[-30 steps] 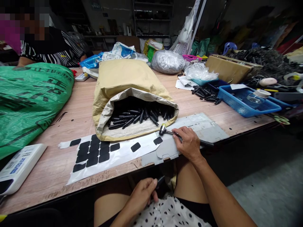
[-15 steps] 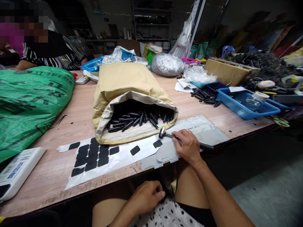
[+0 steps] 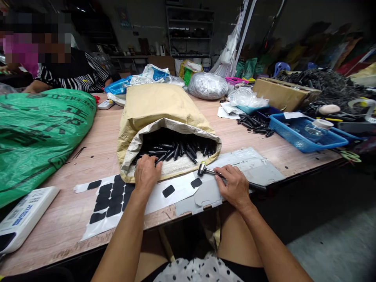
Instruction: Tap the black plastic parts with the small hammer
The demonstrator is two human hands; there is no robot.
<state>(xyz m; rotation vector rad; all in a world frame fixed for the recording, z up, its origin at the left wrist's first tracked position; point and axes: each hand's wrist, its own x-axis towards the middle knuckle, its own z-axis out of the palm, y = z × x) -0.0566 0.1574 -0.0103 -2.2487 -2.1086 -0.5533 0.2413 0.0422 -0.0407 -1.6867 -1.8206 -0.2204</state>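
Observation:
A yellow woven sack lies on the table with its mouth toward me, and several black pen-like parts show inside. My left hand is at the left of that mouth, its fingertips at the black parts; whether it grips one is hidden. In my right hand is a small hammer, its head pointing left above a grey sheet. In front of the sack lies a white backing sheet with several black rounded squares.
On the left are a green sack and a white scale-like device. To the right stand a blue tray, a pile of black parts and a cardboard box. A person sits across the table.
My left hand has risen from my lap to the sack's mouth. My right hand still holds the hammer in nearly the same place. The view has shifted slightly.

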